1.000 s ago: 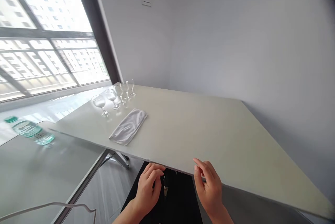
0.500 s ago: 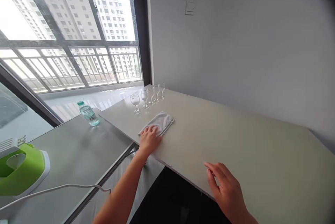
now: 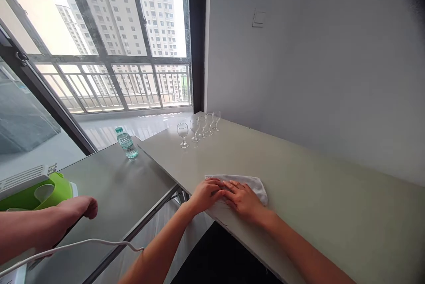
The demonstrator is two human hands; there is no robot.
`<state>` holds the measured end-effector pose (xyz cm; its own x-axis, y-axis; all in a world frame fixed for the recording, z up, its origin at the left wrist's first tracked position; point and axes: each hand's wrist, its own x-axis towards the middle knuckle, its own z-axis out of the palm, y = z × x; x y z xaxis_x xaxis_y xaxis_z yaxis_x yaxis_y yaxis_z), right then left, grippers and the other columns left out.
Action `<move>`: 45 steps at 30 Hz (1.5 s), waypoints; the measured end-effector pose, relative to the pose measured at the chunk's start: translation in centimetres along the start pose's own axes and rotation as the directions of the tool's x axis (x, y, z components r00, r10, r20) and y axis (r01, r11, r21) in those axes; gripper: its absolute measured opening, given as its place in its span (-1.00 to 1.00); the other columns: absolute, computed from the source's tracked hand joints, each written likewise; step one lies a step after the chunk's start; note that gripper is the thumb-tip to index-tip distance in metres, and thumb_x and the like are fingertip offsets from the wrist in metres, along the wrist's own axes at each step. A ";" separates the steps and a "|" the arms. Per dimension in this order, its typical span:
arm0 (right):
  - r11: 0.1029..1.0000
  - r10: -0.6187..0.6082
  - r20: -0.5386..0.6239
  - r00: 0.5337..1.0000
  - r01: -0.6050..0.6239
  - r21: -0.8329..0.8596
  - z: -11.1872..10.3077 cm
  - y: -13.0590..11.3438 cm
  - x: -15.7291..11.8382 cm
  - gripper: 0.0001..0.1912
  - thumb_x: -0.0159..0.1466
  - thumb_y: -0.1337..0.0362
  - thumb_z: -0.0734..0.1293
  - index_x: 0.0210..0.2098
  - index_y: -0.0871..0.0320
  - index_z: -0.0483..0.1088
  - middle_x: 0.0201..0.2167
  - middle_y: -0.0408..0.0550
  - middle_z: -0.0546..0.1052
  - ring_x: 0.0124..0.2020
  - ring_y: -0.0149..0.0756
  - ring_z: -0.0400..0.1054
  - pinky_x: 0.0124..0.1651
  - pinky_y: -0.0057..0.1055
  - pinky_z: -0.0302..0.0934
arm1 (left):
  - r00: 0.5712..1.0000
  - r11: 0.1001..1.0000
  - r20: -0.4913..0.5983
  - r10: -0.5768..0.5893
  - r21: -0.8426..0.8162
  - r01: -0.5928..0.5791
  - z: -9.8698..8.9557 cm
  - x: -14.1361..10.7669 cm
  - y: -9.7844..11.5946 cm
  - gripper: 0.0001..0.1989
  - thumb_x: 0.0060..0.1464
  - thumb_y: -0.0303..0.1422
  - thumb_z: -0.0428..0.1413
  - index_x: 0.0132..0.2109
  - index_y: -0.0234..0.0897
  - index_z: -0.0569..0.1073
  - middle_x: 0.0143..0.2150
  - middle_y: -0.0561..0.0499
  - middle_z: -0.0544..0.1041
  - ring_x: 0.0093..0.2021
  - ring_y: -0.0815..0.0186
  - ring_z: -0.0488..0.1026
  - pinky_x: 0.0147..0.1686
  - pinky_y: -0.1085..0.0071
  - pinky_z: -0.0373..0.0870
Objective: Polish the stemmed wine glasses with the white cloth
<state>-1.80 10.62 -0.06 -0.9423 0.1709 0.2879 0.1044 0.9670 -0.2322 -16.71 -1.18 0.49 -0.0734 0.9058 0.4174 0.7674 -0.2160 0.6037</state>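
Nearest: black cloth over the person's lap (image 3: 212,257), below the counter edge. Thin white cable (image 3: 89,241) runs across the lower left, reaching the person's left forearm in view.

Left hand (image 3: 207,194) and right hand (image 3: 244,200) both on the folded pale grey-white fabric cloth (image 3: 257,185), digits overlapping at the middle. Left hand at the cloth's left part, right hand over its centre, palm down. Grip: both hands touch the cloth; fingertips partly hidden, so can't tell if either is pinching it or just lying on it. Cloth lies on the pale beige-grey flat counter (image 3: 315,204), close to its near edge.

Left side: another person's hand (image 3: 81,207), fingers curled, above the dull grey counter (image 3: 106,191), beside a bright green and white slotted plastic object (image 3: 56,191). Clear plastic bottle with green cap (image 3: 126,143) upright near that counter's far end.

Farther: five clear stemmed glasses (image 3: 182,130), upright in a row at the beige-grey counter's far left. Behind: square white wall switch (image 3: 258,18), dark-framed window (image 3: 106,58), metal railing (image 3: 120,90), pale high-rise buildings (image 3: 111,14).
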 end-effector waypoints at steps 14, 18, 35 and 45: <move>0.884 0.461 0.009 0.888 -0.457 -0.101 -1.2 2.7 -3.9 -0.54 0.29 0.05 -0.03 0.00 0.01 0.33 0.00 -0.04 0.34 -0.07 -0.17 0.22 -0.30 -0.31 0.30 | 0.443 0.757 -0.616 -0.651 -0.489 0.433 -3.8 3.4 -8.7 -0.75 0.01 -0.29 0.01 -0.16 -0.27 0.41 -0.21 -0.04 0.50 -0.25 0.33 0.44 -0.27 0.43 0.35; 0.905 0.421 -0.107 0.901 -0.425 -0.011 -0.6 4.1 -6.0 -0.58 0.29 0.11 0.01 -0.01 0.04 0.33 -0.05 -0.10 0.40 -0.05 -0.26 0.24 -0.10 -0.31 0.26 | 0.235 0.692 -0.699 -0.675 -0.489 0.531 -5.8 5.3 -13.0 -0.61 -0.04 -0.36 0.04 -0.01 -0.29 0.28 -0.07 -0.11 0.43 -0.16 0.31 0.41 -0.22 0.42 0.34; 0.934 0.200 -0.192 0.961 -0.247 -0.258 0.2 3.7 -7.2 -0.65 0.23 0.15 0.16 -0.05 0.10 0.35 -0.11 0.02 0.42 -0.13 -0.20 0.28 -0.31 -0.35 0.33 | 0.446 0.715 -0.614 -0.651 -0.300 0.631 -8.4 9.8 -19.3 -0.64 -0.08 -0.38 0.05 -0.06 -0.29 0.34 -0.28 -0.02 0.53 -0.27 0.32 0.45 -0.30 0.45 0.28; 0.848 0.341 -0.172 0.924 -0.381 -0.368 -1.8 2.4 -6.8 -0.75 0.23 0.34 0.17 -0.14 0.09 0.38 -0.16 -0.01 0.42 -0.19 -0.23 0.26 -0.27 -0.36 0.24 | 0.581 0.742 -0.475 -0.661 -0.301 0.599 -5.9 9.6 -16.0 -0.75 -0.10 -0.33 0.04 -0.20 -0.24 0.42 -0.29 0.01 0.54 -0.39 0.34 0.44 -0.38 0.45 0.29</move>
<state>5.42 12.14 -0.87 -0.7808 0.5200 0.3463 0.5646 0.8246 0.0349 -33.42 8.85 -1.15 -0.8523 0.4961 0.1658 0.3342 0.2726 0.9022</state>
